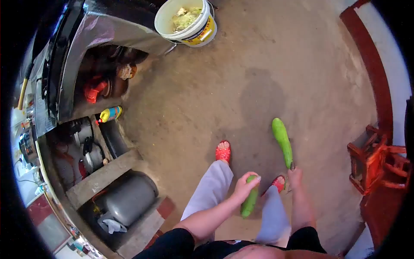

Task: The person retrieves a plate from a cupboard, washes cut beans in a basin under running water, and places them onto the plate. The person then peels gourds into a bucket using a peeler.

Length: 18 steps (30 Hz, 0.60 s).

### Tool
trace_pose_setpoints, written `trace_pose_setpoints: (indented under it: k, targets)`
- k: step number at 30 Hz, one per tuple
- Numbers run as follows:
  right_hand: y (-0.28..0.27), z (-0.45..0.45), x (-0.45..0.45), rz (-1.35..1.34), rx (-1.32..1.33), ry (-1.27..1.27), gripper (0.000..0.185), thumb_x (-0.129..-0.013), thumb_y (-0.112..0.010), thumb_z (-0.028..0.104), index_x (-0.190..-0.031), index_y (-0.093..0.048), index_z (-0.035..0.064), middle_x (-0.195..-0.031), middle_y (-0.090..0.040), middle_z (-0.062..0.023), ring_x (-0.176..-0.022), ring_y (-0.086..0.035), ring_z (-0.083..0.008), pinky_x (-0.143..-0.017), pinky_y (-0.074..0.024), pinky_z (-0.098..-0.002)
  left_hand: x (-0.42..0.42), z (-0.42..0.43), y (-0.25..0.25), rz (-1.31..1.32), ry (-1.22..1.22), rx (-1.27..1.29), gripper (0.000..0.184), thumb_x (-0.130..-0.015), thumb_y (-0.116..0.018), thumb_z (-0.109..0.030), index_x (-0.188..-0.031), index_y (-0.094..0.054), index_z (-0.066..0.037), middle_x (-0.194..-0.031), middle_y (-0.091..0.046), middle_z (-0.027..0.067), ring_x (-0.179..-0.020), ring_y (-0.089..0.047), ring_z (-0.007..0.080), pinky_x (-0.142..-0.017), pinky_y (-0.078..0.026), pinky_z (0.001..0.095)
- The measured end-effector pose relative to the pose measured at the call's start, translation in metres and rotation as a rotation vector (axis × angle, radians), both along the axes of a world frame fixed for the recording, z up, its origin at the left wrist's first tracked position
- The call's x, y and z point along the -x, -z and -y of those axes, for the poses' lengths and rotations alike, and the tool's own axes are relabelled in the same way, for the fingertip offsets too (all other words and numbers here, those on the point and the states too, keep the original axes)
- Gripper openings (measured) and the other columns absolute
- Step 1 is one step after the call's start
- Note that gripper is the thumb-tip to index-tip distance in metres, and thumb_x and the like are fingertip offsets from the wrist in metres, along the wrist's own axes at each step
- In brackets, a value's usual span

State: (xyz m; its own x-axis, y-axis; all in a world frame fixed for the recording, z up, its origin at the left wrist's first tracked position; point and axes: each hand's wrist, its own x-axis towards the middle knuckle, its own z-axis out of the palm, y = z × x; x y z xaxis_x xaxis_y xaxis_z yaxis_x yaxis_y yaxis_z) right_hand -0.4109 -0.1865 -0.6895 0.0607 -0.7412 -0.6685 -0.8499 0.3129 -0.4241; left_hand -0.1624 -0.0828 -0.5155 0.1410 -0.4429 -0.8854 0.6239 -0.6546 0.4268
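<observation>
I had the short gourd [249,204] fast in my curled left hand [246,187]; my right hand [296,176] met the long gourd's [282,140] near end, its closure unclear; picking up looked done, setting down not yet.

No lettering legible
Round white plastic bucket [163,20]: yellow-and-dark-blue label [205,34], its print too small to read.

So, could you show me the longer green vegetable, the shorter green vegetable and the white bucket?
Longer green vegetable [282,141], head view: middle of its length.
Shorter green vegetable [249,204], head view: visible lower part.
White bucket [206,34], head view: label on outer wall.
</observation>
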Motion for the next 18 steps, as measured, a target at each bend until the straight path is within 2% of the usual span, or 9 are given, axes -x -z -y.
trace_pose_setpoints:
  k: [2, 4, 9, 11, 13, 14, 15, 17, 18]
  targets:
    - [-0.02, 0.012, -0.011, -0.13, 0.194, -0.154, 0.015, -0.067, -0.058, 0.014, -0.057, -0.059, 0.0033, -0.047, -0.051, -0.0069, -0.041, -0.05, -0.0162, -0.04, -0.039, -0.0308, -0.007, -0.004, 0.009, 0.042, -0.111, -0.018, 0.027, -0.08, -0.061, -0.03, -0.094, -0.056, -0.008, -0.079, -0.058, 0.0016, -0.072, -0.054, 0.0092, -0.066, -0.043, 0.0242]
    - [-0.105, 0.049, -0.078, -0.032, -0.287, 0.188, 0.016, -0.068, -0.059, 0.016, -0.057, -0.059, 0.0044, -0.047, -0.051, -0.0067, -0.04, -0.049, -0.016, -0.038, -0.0377, -0.0308, -0.017, -0.012, 0.015, -0.054, -0.216, -0.007, 0.027, -0.081, -0.059, -0.032, -0.094, -0.055, -0.008, -0.077, -0.058, 0.0026, -0.071, -0.055, 0.0113, -0.064, -0.045, 0.0264]
    - [-0.189, 0.08, -0.101, -0.026, -0.48, 0.014, 0.018, -0.068, -0.061, 0.019, -0.057, -0.058, 0.005, -0.049, -0.052, -0.0039, -0.038, -0.046, -0.0143, -0.037, -0.0365, -0.03, -0.067, -0.01, -0.016, -0.555, -0.46, -0.119, 0.041, -0.085, -0.046, -0.05, -0.096, -0.051, -0.011, -0.071, -0.058, 0.0101, -0.066, -0.059, 0.021, -0.061, -0.049, 0.0332]
    - [-0.234, 0.085, -0.112, -0.021, -0.628, 0.088, 0.014, -0.067, -0.062, 0.018, -0.063, -0.06, 0.0044, -0.05, -0.052, -0.003, -0.039, -0.047, -0.0136, -0.037, -0.0369, -0.0289, -0.08, 0.001, -0.032, -0.545, -0.45, -0.117, 0.046, -0.084, -0.046, -0.053, -0.101, -0.047, -0.011, -0.072, -0.059, 0.0131, -0.063, -0.059, 0.0234, -0.059, -0.049, 0.0341]
    - [-0.285, 0.091, -0.128, -0.034, -0.651, -0.009, 0.014, -0.068, -0.062, 0.018, -0.068, -0.06, 0.0039, -0.052, -0.053, -0.003, -0.041, -0.048, -0.0132, -0.038, -0.0378, -0.0286, -0.092, 0.013, -0.048, -0.721, -0.265, -0.149, 0.048, -0.083, -0.046, -0.055, -0.1, -0.046, -0.011, -0.074, -0.061, 0.0147, -0.06, -0.059, 0.0246, -0.056, -0.05, 0.0353]
    - [-0.314, 0.093, -0.137, -0.048, -0.682, -0.103, 0.014, -0.069, -0.061, 0.017, -0.073, -0.06, 0.0035, -0.054, -0.053, -0.003, -0.043, -0.05, -0.0128, -0.039, -0.0387, -0.0282, -0.097, 0.015, -0.057, -0.743, -0.157, -0.121, 0.057, -0.081, -0.044, -0.06, -0.109, -0.044, -0.01, -0.086, -0.063, 0.0174, -0.058, -0.06, 0.0255, -0.055, -0.05, 0.0359]
    - [-0.342, 0.094, -0.147, -0.056, -0.664, -0.11, 0.014, -0.069, -0.061, 0.017, -0.073, -0.06, 0.0035, -0.054, -0.053, -0.003, -0.043, -0.05, -0.0128, -0.039, -0.0387, -0.0282, -0.106, 0.021, -0.07, -0.749, -0.159, -0.1, 0.057, -0.081, -0.044, -0.06, -0.109, -0.044, -0.01, -0.086, -0.063, 0.0174, -0.058, -0.06, 0.0255, -0.055, -0.05, 0.0359]
    - [-0.395, 0.091, -0.174, 0.038, -0.416, -0.494, 0.016, -0.073, -0.058, 0.018, -0.08, -0.059, 0.0042, -0.057, -0.057, -0.0069, -0.046, -0.055, -0.0174, -0.043, -0.0432, -0.0313, -0.128, 0.029, -0.101, -1.026, -0.054, 0.094, 0.066, -0.08, -0.043, -0.062, -0.128, -0.034, -0.019, -0.103, -0.06, 0.0179, -0.063, -0.06, 0.0277, -0.061, -0.05, 0.0395]
    - [-0.416, 0.091, -0.19, 0.035, -0.4, -0.504, 0.016, -0.073, -0.058, 0.018, -0.08, -0.059, 0.0042, -0.057, -0.057, -0.0069, -0.046, -0.055, -0.0174, -0.043, -0.0432, -0.0313, -0.143, 0.033, -0.119, -1.067, -0.071, 0.108, 0.067, -0.08, -0.042, -0.062, -0.129, -0.034, -0.017, -0.11, -0.057, 0.017, -0.062, -0.06, 0.0281, -0.06, -0.051, 0.0405]
